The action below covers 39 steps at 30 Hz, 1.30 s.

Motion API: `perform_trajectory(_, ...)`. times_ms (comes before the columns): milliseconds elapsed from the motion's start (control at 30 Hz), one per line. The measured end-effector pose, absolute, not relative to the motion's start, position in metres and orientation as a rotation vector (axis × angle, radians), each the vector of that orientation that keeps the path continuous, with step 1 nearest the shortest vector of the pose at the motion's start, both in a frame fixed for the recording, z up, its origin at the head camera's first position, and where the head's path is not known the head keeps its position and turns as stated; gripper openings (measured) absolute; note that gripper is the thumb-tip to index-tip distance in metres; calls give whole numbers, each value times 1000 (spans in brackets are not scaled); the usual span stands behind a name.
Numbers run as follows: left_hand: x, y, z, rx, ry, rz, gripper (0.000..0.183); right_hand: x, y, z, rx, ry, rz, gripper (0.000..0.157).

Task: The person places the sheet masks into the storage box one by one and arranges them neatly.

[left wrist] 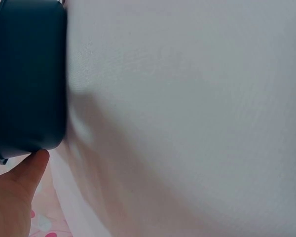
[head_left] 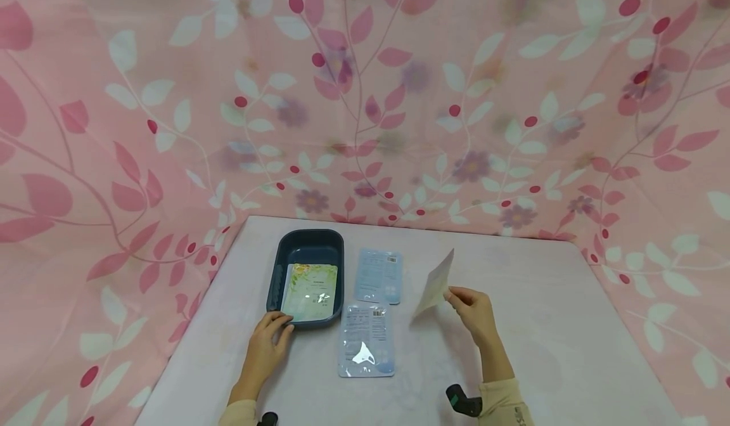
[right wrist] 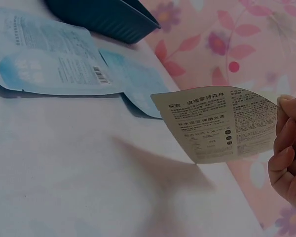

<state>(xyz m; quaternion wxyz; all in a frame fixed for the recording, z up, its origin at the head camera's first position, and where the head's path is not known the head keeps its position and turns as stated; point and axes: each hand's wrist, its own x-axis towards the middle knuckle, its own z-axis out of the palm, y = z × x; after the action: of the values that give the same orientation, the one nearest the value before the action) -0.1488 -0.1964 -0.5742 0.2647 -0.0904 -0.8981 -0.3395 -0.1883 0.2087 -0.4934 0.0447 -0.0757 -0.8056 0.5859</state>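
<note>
My left hand [head_left: 266, 350] grips the near left corner of a dark blue plastic basket [head_left: 339, 286], fingers at the rim and thumb against the outer side, as the left wrist view shows. A face mask packet [head_left: 310, 290] with a green and yellow floral front lies inside the basket. Held up above the table by my right hand [head_left: 474, 312] is another face mask packet [right wrist: 212, 126], pinched at one edge between thumb and fingers. Its pale back, covered in small dark print, faces the right wrist camera, and the packet bends slightly.
Two light blue packets lie between the basket and my right hand: a farther one [head_left: 379, 276] and a nearer, shiny one [head_left: 367, 343]. All stand on a white-covered table [head_left: 570, 350]. A pink floral cloth [head_left: 399, 128] hangs behind and at the sides.
</note>
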Motion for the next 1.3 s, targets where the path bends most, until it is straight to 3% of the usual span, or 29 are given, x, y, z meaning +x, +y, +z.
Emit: perform_trajectory(1300, -149, -196, -574, -219, -2435, -938, 18, -208, 166, -457, 42, -2248, 1901, 17)
